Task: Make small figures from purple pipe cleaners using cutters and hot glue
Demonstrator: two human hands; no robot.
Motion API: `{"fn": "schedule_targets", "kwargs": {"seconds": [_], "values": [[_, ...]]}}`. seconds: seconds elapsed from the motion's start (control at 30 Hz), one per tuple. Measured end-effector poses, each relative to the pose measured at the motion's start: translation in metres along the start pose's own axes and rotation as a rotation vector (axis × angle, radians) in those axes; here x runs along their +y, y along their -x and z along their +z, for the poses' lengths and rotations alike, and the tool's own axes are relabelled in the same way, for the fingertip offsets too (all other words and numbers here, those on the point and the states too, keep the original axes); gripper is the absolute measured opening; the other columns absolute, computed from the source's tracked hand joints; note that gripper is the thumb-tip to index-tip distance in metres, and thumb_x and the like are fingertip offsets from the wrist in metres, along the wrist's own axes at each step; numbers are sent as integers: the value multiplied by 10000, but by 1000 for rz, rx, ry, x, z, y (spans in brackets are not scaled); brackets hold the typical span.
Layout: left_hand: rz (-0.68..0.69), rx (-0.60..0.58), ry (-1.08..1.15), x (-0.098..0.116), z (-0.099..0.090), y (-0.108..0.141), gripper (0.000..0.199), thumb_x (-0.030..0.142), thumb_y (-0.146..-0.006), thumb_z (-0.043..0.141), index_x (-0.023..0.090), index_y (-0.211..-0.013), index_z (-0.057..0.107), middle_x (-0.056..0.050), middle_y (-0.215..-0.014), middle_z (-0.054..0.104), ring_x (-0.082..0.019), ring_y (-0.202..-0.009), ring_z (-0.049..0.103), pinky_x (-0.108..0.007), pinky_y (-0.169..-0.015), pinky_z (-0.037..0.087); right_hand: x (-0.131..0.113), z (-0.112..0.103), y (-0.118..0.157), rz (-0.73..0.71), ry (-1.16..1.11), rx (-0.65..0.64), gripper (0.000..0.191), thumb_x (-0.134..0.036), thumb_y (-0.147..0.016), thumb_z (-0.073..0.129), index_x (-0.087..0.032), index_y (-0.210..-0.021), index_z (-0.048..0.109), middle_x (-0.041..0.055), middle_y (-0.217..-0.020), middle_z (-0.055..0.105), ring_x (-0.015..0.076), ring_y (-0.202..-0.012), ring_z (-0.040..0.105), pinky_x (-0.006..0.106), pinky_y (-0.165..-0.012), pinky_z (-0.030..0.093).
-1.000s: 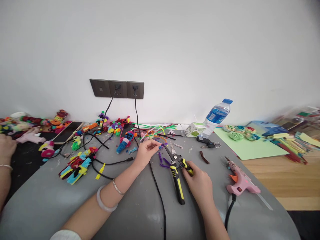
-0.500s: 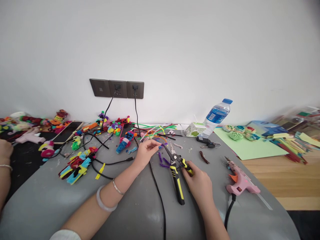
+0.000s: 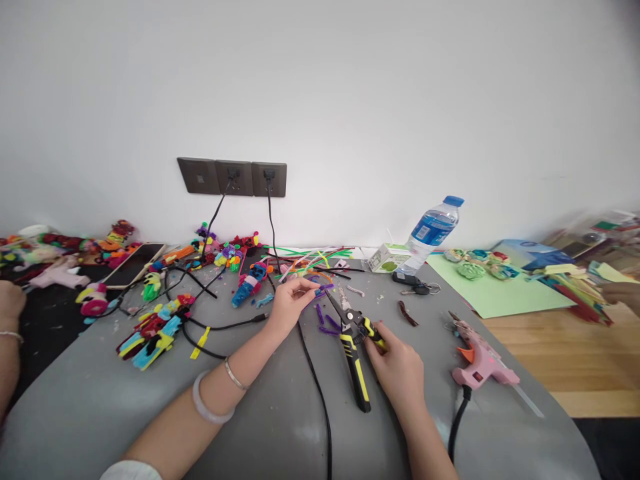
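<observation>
My left hand [image 3: 291, 305] pinches a thin purple pipe cleaner [image 3: 324, 289] between thumb and fingertips. My right hand [image 3: 397, 363] is closed around one handle of black-and-yellow cutting pliers [image 3: 351, 321]. Their other handle sticks out toward me over the table, outside the fingers. The long jaws are spread and point away from me, beside the purple pipe cleaner; whether they touch it I cannot tell. Below the left fingertips lie several short purple pipe cleaner pieces [image 3: 330, 324].
Loose pipe cleaners [image 3: 320, 257] lie behind my hands, with a drink box [image 3: 389, 258], tilted water bottle [image 3: 434, 230] and keys [image 3: 423, 288] rightward. A pink glue gun [image 3: 483, 363] rests at right. Pipe-cleaner figures [image 3: 155, 330] and cables crowd the left. Other people's hands [image 3: 7, 313] show at both edges.
More of the purple pipe cleaner now shows past the left fingertips, near the jaws. Another person's hand has come in at the right edge. My hands stay almost in place.
</observation>
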State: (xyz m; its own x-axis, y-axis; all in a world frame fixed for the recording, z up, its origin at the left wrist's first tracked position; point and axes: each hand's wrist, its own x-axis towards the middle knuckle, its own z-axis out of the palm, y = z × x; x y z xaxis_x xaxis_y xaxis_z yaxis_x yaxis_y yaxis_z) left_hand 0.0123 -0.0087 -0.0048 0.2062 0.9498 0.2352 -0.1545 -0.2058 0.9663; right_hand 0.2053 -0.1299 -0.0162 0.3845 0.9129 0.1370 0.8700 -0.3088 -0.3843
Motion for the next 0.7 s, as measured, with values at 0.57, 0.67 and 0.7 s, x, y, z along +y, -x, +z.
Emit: {"fn": "schedule_targets", "kwargs": {"seconds": [0.57,0.67,0.7], "values": [[22,-30,3,5,5,3,150,272,-721,721,142,-796,731,-68,-809,729,-150,-702,642,-250,-636,517,0,2,0,53,-29,79,225,-305,-837,534,-235,-973,698,21,-610,642,193,-585,589,216,-502,250],[18,-29,3,6,5,4,157,283,-718,730,146,-796,734,-65,-801,728,-153,-704,643,-255,-640,522,-3,1,-1,49,5,53,220,-295,-857,529,-239,-989,697,29,-646,659,186,-585,585,215,-498,227],[17,-31,4,6,5,4,163,290,-717,732,147,-797,735,-64,-796,727,-155,-703,643,-257,-638,522,-4,0,-1,47,13,50,216,-291,-858,531,-240,-988,697,29,-649,660,183,-579,579,215,-496,220]]}}
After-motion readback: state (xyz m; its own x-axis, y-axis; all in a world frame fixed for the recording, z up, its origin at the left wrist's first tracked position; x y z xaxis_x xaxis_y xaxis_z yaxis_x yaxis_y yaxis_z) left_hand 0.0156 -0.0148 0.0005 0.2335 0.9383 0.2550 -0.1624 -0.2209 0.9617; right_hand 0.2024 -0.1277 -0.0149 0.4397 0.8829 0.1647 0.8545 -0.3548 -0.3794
